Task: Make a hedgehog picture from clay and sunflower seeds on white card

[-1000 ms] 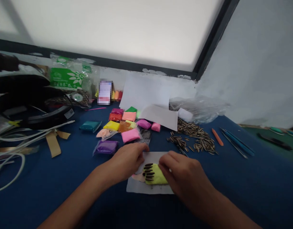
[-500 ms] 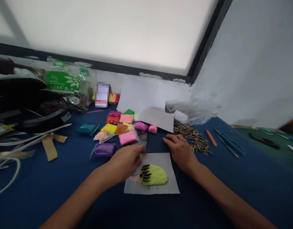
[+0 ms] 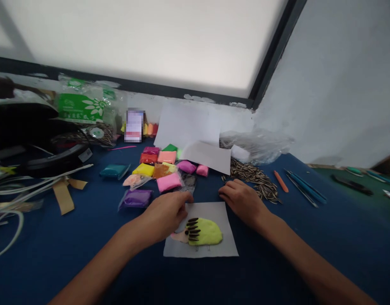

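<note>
On a small white sheet of paper (image 3: pixel 226 245) lies a hedgehog shape (image 3: pixel 210 233) of yellow-green modelling clay with a peach snout. Several dark sunflower seeds (image 3: pixel 193 228) stick in a row behind its face. My left hand (image 3: pixel 166 214) rests at the sheet's upper left corner, fingers curled in; what they may hold is hidden. Right of the sheet, my right hand (image 3: pixel 242 201) is on the table with its fingers drawn together, beside the pile of sunflower seeds (image 3: pixel 256 178). I cannot make out anything between its fingertips.
Bagged clay packets, among them a purple one (image 3: pixel 137 198) and a pink one (image 3: pixel 169 182), lie beyond my left hand. An orange tool (image 3: pixel 280 181) and blue tweezers (image 3: pixel 305 186) lie at right. White cables (image 3: pixel 39 186) and a seed bag (image 3: pixel 83 108) are at left.
My right hand's fingers have drawn closer together, and the hand has shifted slightly right, off the near edge of the seeds. My left hand stays at the sheet's corner.
</note>
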`<state>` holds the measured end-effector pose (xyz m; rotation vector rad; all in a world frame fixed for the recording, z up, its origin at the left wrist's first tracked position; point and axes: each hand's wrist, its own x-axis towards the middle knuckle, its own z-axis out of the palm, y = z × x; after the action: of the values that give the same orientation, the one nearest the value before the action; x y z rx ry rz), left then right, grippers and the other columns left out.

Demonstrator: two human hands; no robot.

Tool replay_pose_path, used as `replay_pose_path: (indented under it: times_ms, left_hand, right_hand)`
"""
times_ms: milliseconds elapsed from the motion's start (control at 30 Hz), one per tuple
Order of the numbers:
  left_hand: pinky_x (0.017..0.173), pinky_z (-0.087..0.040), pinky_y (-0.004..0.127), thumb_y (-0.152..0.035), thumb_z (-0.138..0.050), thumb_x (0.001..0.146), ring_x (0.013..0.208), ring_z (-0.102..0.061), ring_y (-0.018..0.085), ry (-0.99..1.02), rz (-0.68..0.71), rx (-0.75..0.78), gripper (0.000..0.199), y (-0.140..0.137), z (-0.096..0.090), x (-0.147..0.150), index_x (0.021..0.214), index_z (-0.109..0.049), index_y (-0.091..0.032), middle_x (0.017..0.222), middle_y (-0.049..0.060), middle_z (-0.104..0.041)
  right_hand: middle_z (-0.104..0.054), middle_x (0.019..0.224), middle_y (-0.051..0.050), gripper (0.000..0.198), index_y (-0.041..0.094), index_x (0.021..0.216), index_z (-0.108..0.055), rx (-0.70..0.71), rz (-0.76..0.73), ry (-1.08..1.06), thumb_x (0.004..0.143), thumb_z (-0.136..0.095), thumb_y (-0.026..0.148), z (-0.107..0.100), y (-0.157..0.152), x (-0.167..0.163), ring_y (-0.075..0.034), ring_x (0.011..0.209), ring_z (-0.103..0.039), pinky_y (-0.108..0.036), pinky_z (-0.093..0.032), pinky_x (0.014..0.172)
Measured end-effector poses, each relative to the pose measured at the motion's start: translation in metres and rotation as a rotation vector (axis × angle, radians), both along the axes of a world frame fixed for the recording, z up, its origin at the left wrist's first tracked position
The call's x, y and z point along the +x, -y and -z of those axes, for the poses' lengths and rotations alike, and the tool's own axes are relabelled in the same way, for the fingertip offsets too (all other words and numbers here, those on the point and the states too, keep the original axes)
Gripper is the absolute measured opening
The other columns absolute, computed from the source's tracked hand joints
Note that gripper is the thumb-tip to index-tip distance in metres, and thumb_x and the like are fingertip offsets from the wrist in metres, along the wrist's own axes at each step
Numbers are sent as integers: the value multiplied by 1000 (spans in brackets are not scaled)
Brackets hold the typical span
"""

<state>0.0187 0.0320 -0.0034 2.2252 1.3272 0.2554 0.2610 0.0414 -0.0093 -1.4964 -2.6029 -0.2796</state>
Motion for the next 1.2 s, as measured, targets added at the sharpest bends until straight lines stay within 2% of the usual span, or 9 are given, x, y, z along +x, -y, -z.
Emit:
replay_pose_path:
  times_ms: [167, 267, 367, 533, 633, 767, 867, 1033, 1200]
  left_hand:
    - [59, -40, 25, -14, -47, 83, 73, -61, 19, -11, 3, 3, 33, 0, -1, 0, 111, -62, -21, 86, 5, -67]
    - [58, -40, 25, -13, -48, 82, 73, -61, 19, -14, -7, 4, 33, 1, -2, 1, 110, -63, -21, 83, 4, -67]
    - [58, -40, 24, -13, -48, 82, 72, -61, 18, -1, -5, 6, 33, 1, -1, 0, 110, -62, -21, 83, 4, -66]
    - [61, -41, 25, -13, -47, 81, 77, -62, 20, 20, 6, 7, 34, -1, 2, 0, 112, -62, -21, 86, 4, -68]
    - [65, -42, 26, -14, -47, 81, 83, -62, 21, 21, 2, 21, 34, -1, 4, 0, 111, -62, -22, 93, 6, -69]
    - [64, -42, 27, -14, -47, 80, 80, -62, 21, 31, 15, 34, 32, -2, 5, -1, 106, -63, -22, 91, 5, -68]
    - [62, -40, 26, -13, -46, 80, 78, -61, 20, 51, 18, 29, 32, -1, 5, -2, 107, -62, -22, 87, 4, -67]
    - [61, -40, 26, -14, -46, 81, 77, -60, 20, 36, 16, 20, 31, -1, 4, -2, 107, -62, -22, 86, 4, -67]
    - [61, -40, 25, -13, -48, 81, 77, -61, 19, 18, 17, 33, 28, -2, 8, -2, 104, -61, -22, 87, 3, -67]
  right_hand:
    - [-68, 86, -6, 15, 17, 94, -71, -12, -13, -5, 88, -60, 10, -3, 2, -1, -19, 85, -59, -28, -47, 74]
    - [-67, 86, -8, 10, 16, 85, -69, 12, -10, -16, 86, -62, 10, -4, 2, -3, -20, 84, -58, -29, -46, 74]
    - [-66, 85, -9, 13, 16, 83, -66, 55, -7, -45, 88, -55, 10, -5, 4, -5, -20, 83, -57, -30, -45, 77]
    - [-63, 73, -5, 13, 16, 87, -61, 127, 27, -297, 89, -48, 13, -18, 19, -16, -17, 67, -56, -27, -42, 64]
    - [-66, 80, -5, 13, 16, 90, -63, -9, -84, -418, 89, -50, 13, -31, 38, -29, -17, 75, -59, -26, -43, 66]
    - [-65, 87, -4, 18, 19, 88, -67, -220, -239, -430, 93, -50, 16, -42, 62, -47, -15, 77, -59, -25, -45, 68]
    - [-63, 89, -5, 20, 19, 87, -68, -265, -203, -437, 94, -50, 16, -41, 69, -50, -13, 73, -58, -23, -44, 63]
    - [-63, 85, -3, 14, 18, 92, -67, -257, -73, -434, 90, -54, 12, -28, 59, -43, -14, 72, -59, -25, -43, 66]
    - [-62, 86, -4, 18, 18, 90, -67, -290, -64, -384, 90, -51, 8, -20, 53, -44, -15, 74, -60, -25, -42, 66]
